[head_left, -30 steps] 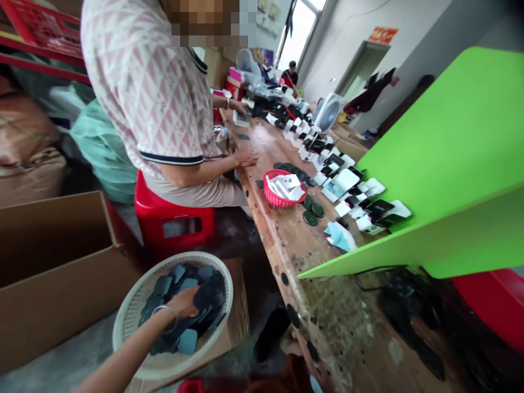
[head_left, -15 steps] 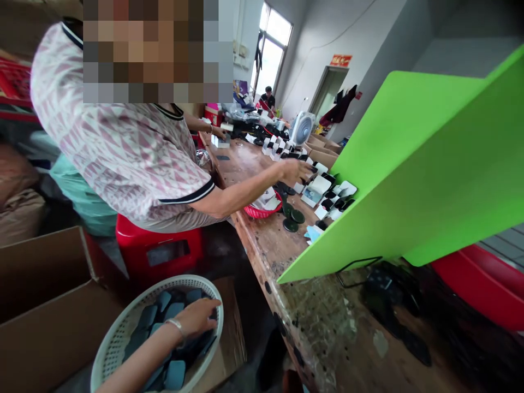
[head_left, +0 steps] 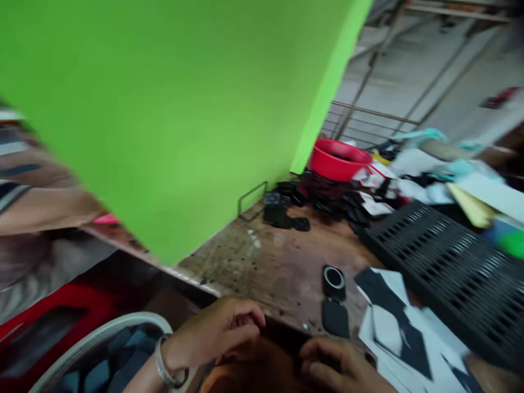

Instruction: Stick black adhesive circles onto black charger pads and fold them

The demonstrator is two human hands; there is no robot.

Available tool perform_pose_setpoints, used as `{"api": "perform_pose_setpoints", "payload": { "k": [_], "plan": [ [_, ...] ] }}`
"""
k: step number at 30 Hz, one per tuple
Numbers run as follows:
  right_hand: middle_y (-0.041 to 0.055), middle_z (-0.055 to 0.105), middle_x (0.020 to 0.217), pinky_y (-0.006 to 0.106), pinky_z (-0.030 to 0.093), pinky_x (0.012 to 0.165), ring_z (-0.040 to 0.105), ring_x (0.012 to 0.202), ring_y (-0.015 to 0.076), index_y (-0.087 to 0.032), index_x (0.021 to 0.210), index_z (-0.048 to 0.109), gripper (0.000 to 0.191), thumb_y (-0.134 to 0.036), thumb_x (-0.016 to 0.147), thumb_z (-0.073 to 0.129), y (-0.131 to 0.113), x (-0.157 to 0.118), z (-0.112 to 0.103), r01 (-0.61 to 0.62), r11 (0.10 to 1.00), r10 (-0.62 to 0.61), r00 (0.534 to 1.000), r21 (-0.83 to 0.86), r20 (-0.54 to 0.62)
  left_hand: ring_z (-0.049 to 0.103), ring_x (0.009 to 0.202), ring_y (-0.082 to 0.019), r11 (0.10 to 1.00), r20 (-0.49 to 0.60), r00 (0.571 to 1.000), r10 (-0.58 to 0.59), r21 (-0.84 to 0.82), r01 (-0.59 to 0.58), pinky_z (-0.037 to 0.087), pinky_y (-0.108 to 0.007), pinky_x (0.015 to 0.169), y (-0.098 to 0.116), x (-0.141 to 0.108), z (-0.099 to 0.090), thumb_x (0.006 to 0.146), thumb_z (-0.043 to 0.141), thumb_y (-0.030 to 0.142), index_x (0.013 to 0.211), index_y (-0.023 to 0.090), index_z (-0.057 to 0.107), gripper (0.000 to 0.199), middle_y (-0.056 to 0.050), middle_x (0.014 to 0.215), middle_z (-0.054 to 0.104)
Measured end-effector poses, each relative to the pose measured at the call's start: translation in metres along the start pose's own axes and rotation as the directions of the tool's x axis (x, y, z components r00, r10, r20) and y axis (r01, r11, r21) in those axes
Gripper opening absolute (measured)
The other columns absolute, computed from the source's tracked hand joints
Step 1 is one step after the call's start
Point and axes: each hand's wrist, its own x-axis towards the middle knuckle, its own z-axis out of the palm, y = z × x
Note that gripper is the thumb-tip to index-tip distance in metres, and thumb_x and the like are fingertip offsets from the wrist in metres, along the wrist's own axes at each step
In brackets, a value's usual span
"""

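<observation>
My left hand (head_left: 223,332), with a pale bracelet on its wrist, hovers over the table's near edge. Its fingers are loosely bent, the thumb apart from them, and nothing shows in it. My right hand (head_left: 341,364) is at the same edge, fingers half curled, with nothing visible in them. Just beyond it on the table lies a black folding pad (head_left: 334,316) of two square halves, one bearing a pale ring. White and black flat pieces (head_left: 387,330) lie to its right. At lower left, a white basket (head_left: 153,317) contains several blue-grey rounded square pieces (head_left: 97,376).
A tall green panel (head_left: 184,125) stands across the table (head_left: 282,267). Behind are black parts (head_left: 282,210) and a red basin (head_left: 339,158). A slotted black tray (head_left: 442,262) lies at right, near piled papers. A co-worker's arm (head_left: 49,210) shows at left.
The view has swung right and down to the table. My left hand has moved from over the basket to the table edge, and my right hand has come into view.
</observation>
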Motion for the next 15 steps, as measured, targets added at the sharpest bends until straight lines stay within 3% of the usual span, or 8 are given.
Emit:
{"api": "perform_pose_setpoints", "payload": {
  "k": [3,6,10,13,15],
  "plan": [
    [0.0027,0.068,0.088,0.022,0.044,0.072,0.061,0.081,0.0167,-0.018,0.096,0.068,0.024,-0.033,0.082,0.057,0.019,-0.017,-0.023,0.031,0.995,-0.022,0.995,0.095,-0.099,0.061,0.079,-0.014,0.992,-0.103,0.993,0.062,0.119,-0.050,0.044,-0.021,0.072,0.019,0.042,0.021,0.087,0.050,0.035,0.096,0.022,0.064,0.021,0.002,0.086,0.068],
    [0.0039,0.066,0.082,0.022,0.043,0.067,0.059,0.075,0.0160,-0.015,0.093,0.066,0.023,-0.031,0.082,0.054,0.046,-0.031,-0.047,0.028,0.996,-0.006,0.966,0.081,-0.259,0.061,0.084,-0.016,0.969,-0.182,0.973,0.145,0.226,-0.102,0.045,-0.024,0.079,0.034,0.074,0.051,0.088,0.050,0.032,0.094,0.022,0.064,0.018,0.000,0.090,0.067],
    [0.0036,0.063,0.077,0.026,0.043,0.067,0.057,0.072,0.0171,-0.016,0.091,0.063,0.021,-0.031,0.084,0.051,0.088,-0.037,-0.073,0.015,0.998,-0.046,0.848,-0.062,-0.529,0.057,0.103,-0.021,0.880,-0.225,0.923,0.314,0.433,-0.194,0.046,-0.035,0.091,0.043,0.105,0.103,0.086,0.054,0.020,0.104,0.023,0.062,0.020,-0.006,0.110,0.061],
    [0.0038,0.063,0.080,0.027,0.042,0.069,0.057,0.073,0.0171,-0.017,0.090,0.061,0.018,-0.030,0.086,0.049,0.104,-0.036,-0.088,0.032,0.986,-0.128,0.773,-0.164,-0.622,0.042,0.128,-0.026,0.772,-0.226,0.879,0.420,0.598,-0.216,0.040,-0.045,0.104,0.041,0.123,0.137,0.083,0.058,0.015,0.125,0.027,0.052,0.044,-0.008,0.138,0.044],
    [0.0033,0.063,0.080,0.027,0.042,0.068,0.057,0.073,0.0165,-0.018,0.089,0.062,0.016,-0.027,0.087,0.049,0.104,-0.036,-0.099,0.056,0.973,-0.191,0.736,-0.222,-0.649,0.032,0.136,-0.029,0.706,-0.230,0.864,0.448,0.684,-0.185,0.036,-0.049,0.107,0.034,0.134,0.151,0.081,0.061,0.016,0.132,0.028,0.046,0.055,-0.009,0.147,0.035]
  ]
}}
